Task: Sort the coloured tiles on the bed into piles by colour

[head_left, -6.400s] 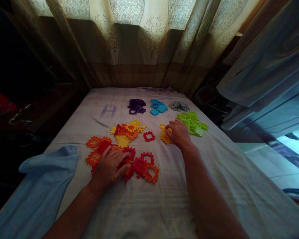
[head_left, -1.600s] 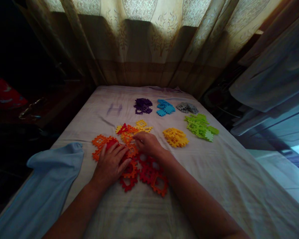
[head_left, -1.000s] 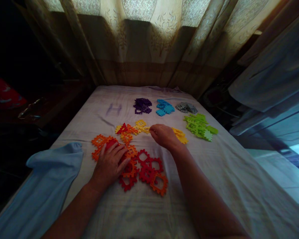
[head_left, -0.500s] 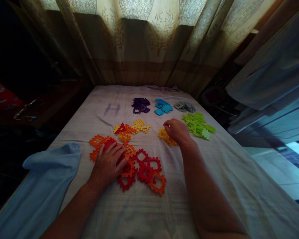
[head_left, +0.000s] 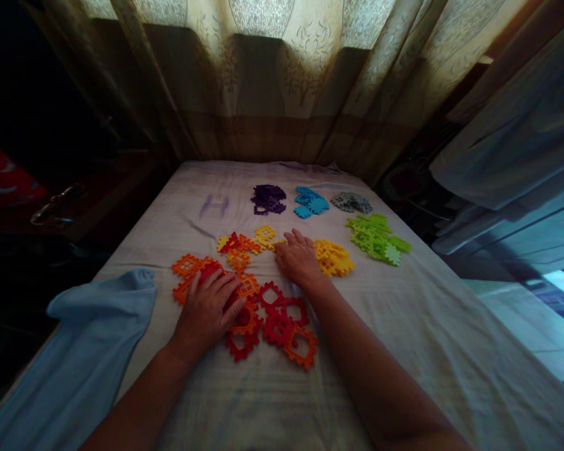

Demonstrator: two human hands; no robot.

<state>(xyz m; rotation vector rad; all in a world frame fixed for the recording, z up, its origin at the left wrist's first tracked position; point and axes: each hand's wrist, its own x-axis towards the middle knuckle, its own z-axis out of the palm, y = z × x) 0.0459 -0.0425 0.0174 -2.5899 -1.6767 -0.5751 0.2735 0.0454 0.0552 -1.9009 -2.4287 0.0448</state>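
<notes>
My left hand [head_left: 211, 304] lies with fingers stretched out over a heap of red and orange toothed building tiles. An orange tile [head_left: 186, 265] shows beyond it, and a red tile [head_left: 270, 295] lies to its right. Farther up, my right hand [head_left: 298, 257] reaches palm down with its fingers apart. Its fingertips are at the edge of a yellow tile [head_left: 265, 234] in a small mixed group with orange tiles [head_left: 238, 259]; whether they press on it is hard to see. Just right of this hand sits a pile of yellow tiles [head_left: 333, 258].
Purple tiles [head_left: 267, 199], blue tiles [head_left: 311, 202] and grey tiles [head_left: 351, 202] lie in piles at the back. A lime-green pile [head_left: 376, 238] is at the right. Light blue cloth [head_left: 103, 313] drapes the left edge of the sheet-covered surface [head_left: 207, 407]. A curtain [head_left: 272, 94] hangs behind.
My right hand has moved left from the yellow pile to the small mixed group, and its fingers have spread. The left hand stays on the red and orange heap.
</notes>
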